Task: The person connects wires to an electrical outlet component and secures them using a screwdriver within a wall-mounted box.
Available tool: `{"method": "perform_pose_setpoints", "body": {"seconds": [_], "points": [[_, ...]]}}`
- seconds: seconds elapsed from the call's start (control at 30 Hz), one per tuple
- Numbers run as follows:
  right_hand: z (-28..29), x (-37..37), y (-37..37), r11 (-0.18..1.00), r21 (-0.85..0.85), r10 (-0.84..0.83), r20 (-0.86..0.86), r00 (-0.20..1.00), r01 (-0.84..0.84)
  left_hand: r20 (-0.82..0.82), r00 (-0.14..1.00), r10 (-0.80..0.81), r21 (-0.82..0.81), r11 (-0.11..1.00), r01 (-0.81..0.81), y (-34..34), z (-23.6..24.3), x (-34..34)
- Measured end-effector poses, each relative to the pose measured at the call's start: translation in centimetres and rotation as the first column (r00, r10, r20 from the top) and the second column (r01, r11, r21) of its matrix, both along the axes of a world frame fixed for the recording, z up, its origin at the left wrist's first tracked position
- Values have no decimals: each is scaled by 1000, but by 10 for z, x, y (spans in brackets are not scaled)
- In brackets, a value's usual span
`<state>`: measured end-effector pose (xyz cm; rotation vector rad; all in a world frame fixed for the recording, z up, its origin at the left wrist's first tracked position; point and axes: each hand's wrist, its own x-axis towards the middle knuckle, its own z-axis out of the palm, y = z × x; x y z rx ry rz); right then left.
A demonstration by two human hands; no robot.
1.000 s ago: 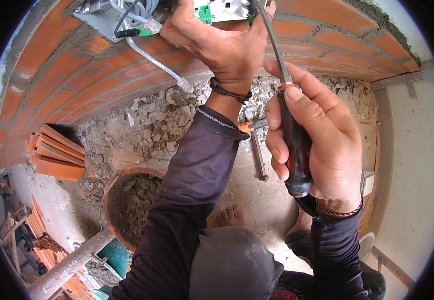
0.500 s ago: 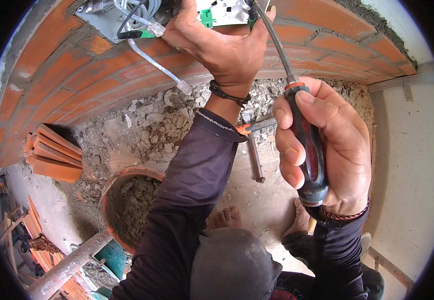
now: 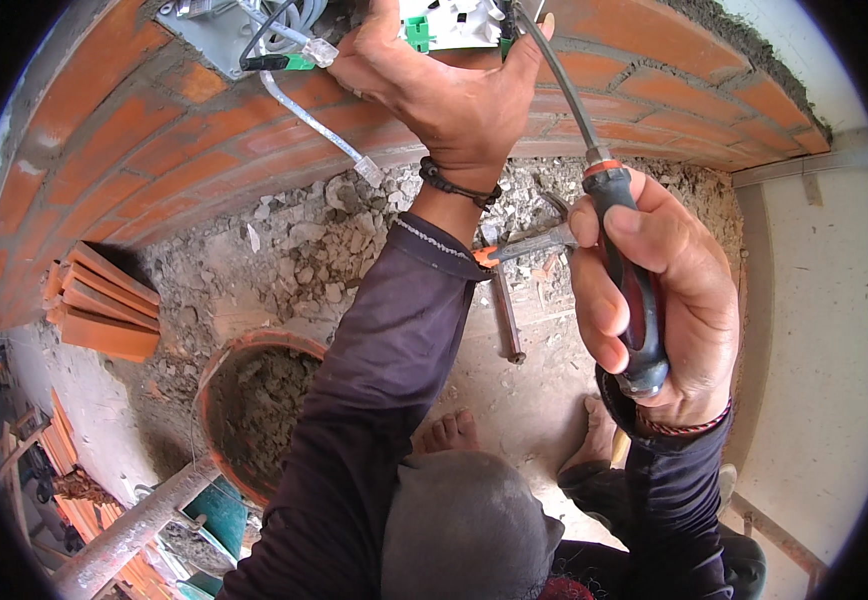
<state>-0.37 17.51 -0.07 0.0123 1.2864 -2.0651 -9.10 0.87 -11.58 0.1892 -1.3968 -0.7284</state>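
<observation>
My left hand reaches up to the brick wall, its fingers and thumb gripping a white plastic fitting with green parts. Part of that fitting is cut off by the top edge. Wrapped in my right hand is a screwdriver with a black and red handle. Its long shaft slants up to the fitting's right side, by my left thumb; the tip is hard to make out. Left of my left hand, a grey box holds coiled grey cable. One cable with a clear plug hangs down the bricks.
Rubble lies along the foot of the brick wall. A hammer rests below my left wrist. At left are stacked orange bricks and an orange bucket holding mortar. A pole crosses the lower left.
My right hand and the screwdriver handle have shifted slightly right, and the fingers have changed position on the handle. My left hand stays at the fitting. More of the hammer shows.
</observation>
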Motion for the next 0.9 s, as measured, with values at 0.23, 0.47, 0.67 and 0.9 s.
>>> {"method": "perform_pose_setpoints", "body": {"seconds": [0.23, 0.47, 0.67, 0.9], "points": [[-3, 14, -9, 997, 54, -55, -53, 997, 58, 61, 995, 76, -13, 997, -76, 1, 2, 5], [-12, 11, 5, 996, 90, -11, -35, 999, 14, 108, 990, 89, 21, 996, -92, 6, 3, 6], [1, 17, -3, 993, 92, -80, 28, 996, 77, 159, 984, 83, 62, 994, -94, 8, 5, 9], [8, 16, -2, 995, 77, -73, 99, 992, 66, 31, 998, 54, 14, 998, -54, 0, -2, 5]]}}
